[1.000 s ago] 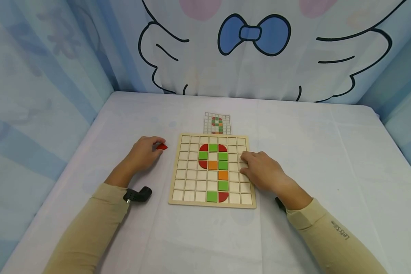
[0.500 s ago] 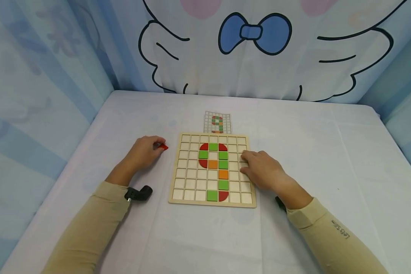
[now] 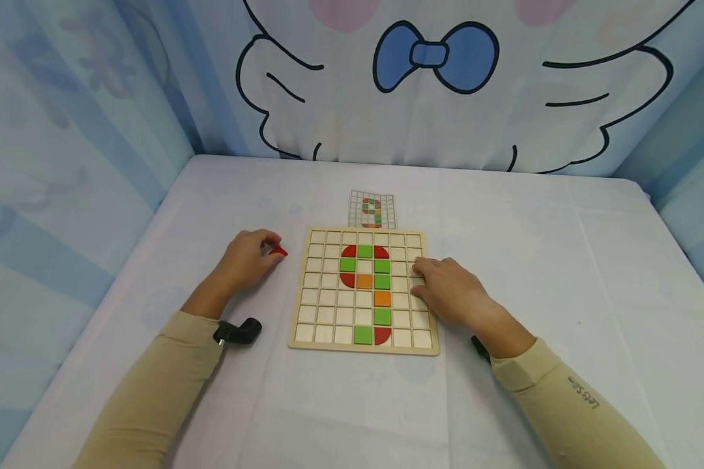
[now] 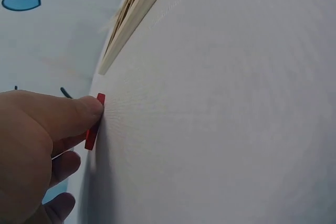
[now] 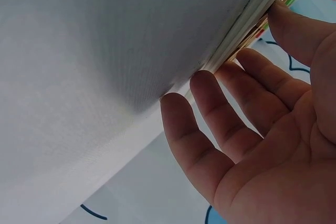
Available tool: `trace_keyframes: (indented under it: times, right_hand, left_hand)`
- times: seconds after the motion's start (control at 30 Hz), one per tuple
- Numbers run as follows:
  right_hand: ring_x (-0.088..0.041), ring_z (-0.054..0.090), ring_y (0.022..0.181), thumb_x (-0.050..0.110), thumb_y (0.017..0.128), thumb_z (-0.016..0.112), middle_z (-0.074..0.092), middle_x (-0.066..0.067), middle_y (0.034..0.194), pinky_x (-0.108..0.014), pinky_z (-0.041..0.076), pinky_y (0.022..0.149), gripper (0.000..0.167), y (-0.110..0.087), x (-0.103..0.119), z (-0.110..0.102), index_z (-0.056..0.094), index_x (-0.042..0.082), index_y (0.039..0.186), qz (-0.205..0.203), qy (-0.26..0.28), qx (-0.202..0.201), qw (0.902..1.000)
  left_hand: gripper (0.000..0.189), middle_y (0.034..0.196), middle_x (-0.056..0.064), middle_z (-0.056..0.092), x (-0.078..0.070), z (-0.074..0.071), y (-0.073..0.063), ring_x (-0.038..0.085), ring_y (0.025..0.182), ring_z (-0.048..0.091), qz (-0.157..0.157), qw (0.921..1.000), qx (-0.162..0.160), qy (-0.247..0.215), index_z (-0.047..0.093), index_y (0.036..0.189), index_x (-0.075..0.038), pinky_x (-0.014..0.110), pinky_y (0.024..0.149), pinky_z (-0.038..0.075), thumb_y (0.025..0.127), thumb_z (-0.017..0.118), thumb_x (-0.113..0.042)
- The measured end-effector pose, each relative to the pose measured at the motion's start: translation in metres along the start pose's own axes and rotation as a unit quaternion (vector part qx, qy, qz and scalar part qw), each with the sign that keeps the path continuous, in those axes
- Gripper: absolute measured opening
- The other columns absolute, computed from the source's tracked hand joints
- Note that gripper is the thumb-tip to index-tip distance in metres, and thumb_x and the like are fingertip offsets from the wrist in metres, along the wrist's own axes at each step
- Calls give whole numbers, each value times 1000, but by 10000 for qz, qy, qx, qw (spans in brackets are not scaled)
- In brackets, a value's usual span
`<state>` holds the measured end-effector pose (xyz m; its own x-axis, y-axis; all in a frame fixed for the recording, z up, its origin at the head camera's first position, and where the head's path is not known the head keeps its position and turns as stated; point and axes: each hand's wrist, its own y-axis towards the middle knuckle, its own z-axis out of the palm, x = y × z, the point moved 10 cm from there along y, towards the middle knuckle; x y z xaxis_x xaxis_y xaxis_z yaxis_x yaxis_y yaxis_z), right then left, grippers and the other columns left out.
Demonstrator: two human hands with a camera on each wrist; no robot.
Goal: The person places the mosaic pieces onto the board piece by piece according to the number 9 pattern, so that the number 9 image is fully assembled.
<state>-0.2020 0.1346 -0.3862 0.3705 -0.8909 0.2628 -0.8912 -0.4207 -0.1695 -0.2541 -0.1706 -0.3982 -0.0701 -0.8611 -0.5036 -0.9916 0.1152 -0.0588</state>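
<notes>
Left of the wooden grid board (image 3: pixel 326 316), my left hand (image 3: pixel 248 259) pinches a small red tile (image 3: pixel 278 250) between thumb and fingers. The left wrist view shows this red tile (image 4: pixel 94 124) edge-on, just off or touching the white cloth; which one I cannot tell. My right hand (image 3: pixel 450 291) rests at the board's right side, thumb and fingertips over its edge. In the right wrist view the right hand's fingers (image 5: pixel 178 119) are loosely bent, some touching the cloth. Red rounded tiles, green square tiles (image 3: pixel 363 335) and orange square tiles (image 3: pixel 382 299) sit in the board's cells.
Behind the board lies a printed pattern card (image 3: pixel 356 203), its near edge hidden by or meeting the board. A white cloth covers the table (image 3: pixel 563 273). Patterned curtains (image 3: pixel 340 124) hang behind the table and at both sides.
</notes>
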Motion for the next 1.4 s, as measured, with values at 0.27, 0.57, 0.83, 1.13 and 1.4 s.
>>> trace_keyframes:
  times: [0.27, 0.57, 0.83, 1.13, 1.4]
  right_hand:
    - [-41, 51, 124, 24, 101, 60, 54, -18, 142, -52, 41, 103, 45, 0, -1, 1, 53, -1, 137, 70, 73, 34, 9999]
    - [-43, 50, 125, 23, 101, 59, 52, -19, 143, -52, 40, 104, 45, -1, 0, 2, 53, -2, 138, 36, 35, 18, 10000]
    - [-43, 50, 126, 23, 102, 59, 52, -19, 144, -52, 40, 104, 44, 0, 0, 2, 53, -2, 138, 25, -9, 16, 10000]
    - [-42, 51, 123, 24, 101, 59, 54, -18, 142, -51, 41, 103, 45, 0, 0, 2, 53, -2, 138, 15, -14, 2, 10000]
    - [-42, 52, 123, 23, 101, 60, 55, -18, 140, -52, 41, 103, 44, -1, 0, 0, 54, -2, 137, -18, -89, -62, 9999]
  left_hand:
    - [33, 124, 19, 61, -1, 2, -1, 35, 119, 50, 52, 9998, 127, -113, 61, 128, 0, 50, 102, 40, 97, 66, -13]
    - [33, 119, 18, 61, 0, 1, -1, 36, 118, 49, -26, 9998, 12, -176, 61, 124, 0, 53, 101, 35, 97, 67, -17]
    - [26, 117, 17, 63, -5, 2, -2, 36, 116, 51, 160, 9998, 27, -115, 63, 122, -2, 54, 101, 34, 98, 64, -13]
    - [34, 126, 18, 61, -4, -1, -2, 37, 122, 47, -55, 10000, -24, 27, 62, 126, -3, 57, 102, 30, 96, 66, -19]
    - [33, 121, 18, 62, -2, -3, -2, 36, 117, 49, -103, 9999, -96, 60, 62, 123, -2, 57, 100, 31, 96, 67, -21]
